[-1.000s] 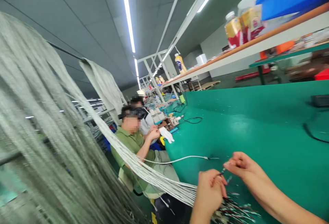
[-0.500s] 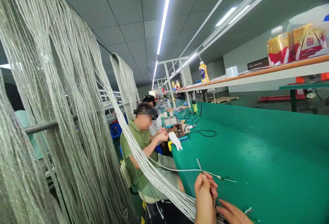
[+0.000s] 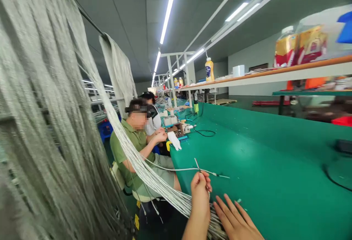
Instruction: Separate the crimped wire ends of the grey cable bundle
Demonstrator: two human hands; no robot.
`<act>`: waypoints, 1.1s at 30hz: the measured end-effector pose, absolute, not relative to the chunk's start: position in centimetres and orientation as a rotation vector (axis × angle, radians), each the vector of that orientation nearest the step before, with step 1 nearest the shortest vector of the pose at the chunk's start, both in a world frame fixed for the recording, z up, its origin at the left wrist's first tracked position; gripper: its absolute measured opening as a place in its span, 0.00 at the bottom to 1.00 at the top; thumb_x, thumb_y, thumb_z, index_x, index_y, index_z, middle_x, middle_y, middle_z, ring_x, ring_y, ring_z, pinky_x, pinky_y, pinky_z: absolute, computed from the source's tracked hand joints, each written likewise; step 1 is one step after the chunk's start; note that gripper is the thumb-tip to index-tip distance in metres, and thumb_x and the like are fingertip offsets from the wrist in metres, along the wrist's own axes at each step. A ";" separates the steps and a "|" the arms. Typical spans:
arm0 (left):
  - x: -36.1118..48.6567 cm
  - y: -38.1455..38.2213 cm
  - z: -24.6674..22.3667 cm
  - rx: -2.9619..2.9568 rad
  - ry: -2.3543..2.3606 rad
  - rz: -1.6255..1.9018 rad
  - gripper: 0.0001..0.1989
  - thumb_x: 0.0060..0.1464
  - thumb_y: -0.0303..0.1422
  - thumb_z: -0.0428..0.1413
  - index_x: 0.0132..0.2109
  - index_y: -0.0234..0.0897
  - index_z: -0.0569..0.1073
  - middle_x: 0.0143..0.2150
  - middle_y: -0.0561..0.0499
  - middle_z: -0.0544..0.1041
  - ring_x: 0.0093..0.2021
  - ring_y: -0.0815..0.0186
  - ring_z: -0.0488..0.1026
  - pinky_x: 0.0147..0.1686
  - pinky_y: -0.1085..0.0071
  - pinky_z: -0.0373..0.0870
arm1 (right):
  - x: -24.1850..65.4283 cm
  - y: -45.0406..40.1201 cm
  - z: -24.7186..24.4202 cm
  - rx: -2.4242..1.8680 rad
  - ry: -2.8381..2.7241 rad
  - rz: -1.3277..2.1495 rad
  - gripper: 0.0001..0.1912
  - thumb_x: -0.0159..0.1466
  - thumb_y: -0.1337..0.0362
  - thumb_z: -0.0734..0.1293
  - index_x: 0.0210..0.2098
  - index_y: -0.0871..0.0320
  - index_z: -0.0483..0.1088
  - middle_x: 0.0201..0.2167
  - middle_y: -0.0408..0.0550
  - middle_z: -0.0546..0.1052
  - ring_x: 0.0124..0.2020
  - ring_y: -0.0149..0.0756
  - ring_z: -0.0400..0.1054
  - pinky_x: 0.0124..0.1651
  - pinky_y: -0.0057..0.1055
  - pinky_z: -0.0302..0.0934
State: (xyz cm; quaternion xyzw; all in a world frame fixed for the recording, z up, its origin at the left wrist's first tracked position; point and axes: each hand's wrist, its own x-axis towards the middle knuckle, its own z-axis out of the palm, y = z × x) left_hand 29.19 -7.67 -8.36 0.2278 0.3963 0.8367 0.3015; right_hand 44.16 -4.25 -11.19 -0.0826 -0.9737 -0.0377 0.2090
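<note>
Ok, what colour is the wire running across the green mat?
The wire is white, clearest in the head view.

Green bench mat (image 3: 255,185), grey wire bundles (image 3: 41,97)

The left hand (image 3: 200,196) pinches a white wire (image 3: 178,169) above the green surface (image 3: 275,181), the right hand (image 3: 233,220) open at its 4 o'clock beside a wire bundle (image 3: 217,225); hanging wire hanks (image 3: 44,86) fill 9 o'clock, a seated co-worker in a green polo shirt (image 3: 129,148) at 10 o'clock

Strip lights (image 3: 168,10) run along the grey panel ceiling (image 3: 129,23) at top centre. I see a white shelf (image 3: 316,69) at right; the floor (image 3: 242,102) beyond looks dark green, I think.
</note>
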 end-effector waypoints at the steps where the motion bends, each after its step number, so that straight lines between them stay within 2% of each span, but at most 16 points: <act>1: 29.2 -7.9 -8.1 0.598 1.053 2.216 0.30 0.42 0.57 0.65 0.34 0.32 0.71 0.26 0.54 0.66 0.23 0.76 0.59 0.24 0.78 0.56 | 44.4 -4.8 -10.2 -0.251 -2.786 -0.031 0.33 0.65 0.48 0.62 0.65 0.58 0.63 0.64 0.57 0.61 0.63 0.64 0.58 0.58 0.59 0.63; 4: 29.1 -7.9 -8.2 0.602 1.079 2.181 0.28 0.44 0.55 0.64 0.35 0.33 0.71 0.28 0.54 0.67 0.25 0.75 0.60 0.25 0.78 0.57 | 44.9 -6.4 -7.6 -0.398 -2.931 0.219 0.39 0.61 0.48 0.66 0.67 0.57 0.59 0.66 0.59 0.60 0.66 0.63 0.53 0.64 0.62 0.53; 8: 29.2 -7.4 -8.9 0.667 1.183 2.140 0.28 0.46 0.56 0.62 0.36 0.33 0.72 0.28 0.54 0.68 0.25 0.74 0.62 0.25 0.77 0.58 | 45.0 -7.4 -6.2 -0.543 -2.902 0.420 0.37 0.60 0.50 0.67 0.66 0.53 0.59 0.67 0.57 0.60 0.67 0.60 0.53 0.68 0.61 0.44; 11: 29.9 -7.4 -8.9 0.739 1.307 2.112 0.27 0.48 0.56 0.61 0.36 0.33 0.73 0.28 0.53 0.70 0.24 0.74 0.63 0.24 0.77 0.59 | 45.1 -7.6 -6.1 -0.545 -2.896 0.455 0.35 0.61 0.49 0.65 0.65 0.54 0.61 0.66 0.58 0.61 0.66 0.60 0.53 0.67 0.61 0.42; 15: 31.0 -8.2 -8.4 0.985 1.802 1.969 0.22 0.61 0.51 0.50 0.44 0.35 0.71 0.32 0.50 0.74 0.24 0.69 0.66 0.27 0.72 0.64 | 45.3 -7.8 -6.0 -0.519 -2.871 0.463 0.31 0.63 0.49 0.64 0.62 0.54 0.66 0.63 0.57 0.66 0.62 0.60 0.57 0.66 0.58 0.46; 18: 31.5 -8.8 -7.9 1.205 2.261 1.945 0.17 0.66 0.43 0.44 0.48 0.36 0.71 0.42 0.44 0.75 0.40 0.61 0.72 0.43 0.64 0.68 | 45.5 -7.6 -6.2 -0.453 -2.823 0.442 0.29 0.63 0.53 0.64 0.61 0.55 0.67 0.61 0.56 0.68 0.59 0.57 0.60 0.65 0.54 0.48; 20: 31.7 -9.0 -7.6 1.469 2.435 1.891 0.16 0.67 0.37 0.42 0.52 0.38 0.70 0.51 0.42 0.71 0.52 0.57 0.68 0.52 0.59 0.64 | 45.6 -7.4 -6.6 -0.388 -2.785 0.422 0.28 0.62 0.55 0.64 0.61 0.55 0.67 0.60 0.55 0.69 0.58 0.56 0.61 0.64 0.52 0.49; 22: 32.0 -9.1 -7.4 1.666 2.597 1.758 0.18 0.66 0.32 0.41 0.57 0.41 0.69 0.57 0.42 0.67 0.57 0.54 0.63 0.56 0.54 0.59 | 45.7 -7.2 -7.0 -0.347 -2.768 0.413 0.29 0.61 0.56 0.65 0.61 0.55 0.67 0.60 0.55 0.69 0.56 0.56 0.61 0.63 0.52 0.49; 24: 32.3 -9.1 -7.2 1.629 2.751 1.702 0.18 0.64 0.32 0.44 0.58 0.39 0.68 0.58 0.40 0.64 0.58 0.52 0.61 0.56 0.52 0.58 | 45.8 -7.1 -7.1 -0.344 -2.758 0.417 0.29 0.61 0.56 0.65 0.61 0.54 0.66 0.60 0.55 0.70 0.56 0.56 0.61 0.63 0.51 0.48; 26: 32.6 -9.3 -6.9 1.493 2.769 1.684 0.14 0.63 0.33 0.47 0.52 0.35 0.68 0.52 0.39 0.67 0.55 0.53 0.64 0.53 0.57 0.61 | 45.9 -7.3 -7.0 -0.358 -2.748 0.431 0.28 0.61 0.57 0.64 0.60 0.54 0.67 0.59 0.55 0.70 0.56 0.55 0.60 0.63 0.51 0.47; 28: 32.9 -9.5 -6.6 1.371 2.703 1.560 0.08 0.63 0.35 0.47 0.43 0.37 0.68 0.41 0.45 0.72 0.43 0.59 0.70 0.42 0.66 0.64 | 46.1 -7.6 -6.7 -0.382 -2.738 0.456 0.27 0.61 0.57 0.64 0.59 0.54 0.68 0.57 0.54 0.71 0.57 0.54 0.60 0.64 0.50 0.46; 30: 33.1 -9.8 -6.4 1.269 2.688 1.363 0.12 0.64 0.38 0.46 0.34 0.39 0.67 0.29 0.51 0.72 0.31 0.63 0.69 0.30 0.70 0.57 | 46.2 -7.9 -6.5 -0.407 -2.722 0.478 0.25 0.62 0.58 0.63 0.58 0.53 0.69 0.57 0.54 0.71 0.57 0.53 0.60 0.65 0.50 0.45; 33: 33.6 -10.0 -6.3 1.198 2.736 1.212 0.17 0.65 0.40 0.46 0.28 0.40 0.65 0.24 0.52 0.72 0.25 0.64 0.66 0.26 0.70 0.47 | 46.3 -8.1 -6.1 -0.437 -2.701 0.488 0.24 0.62 0.59 0.63 0.58 0.53 0.69 0.56 0.54 0.71 0.58 0.51 0.60 0.65 0.50 0.45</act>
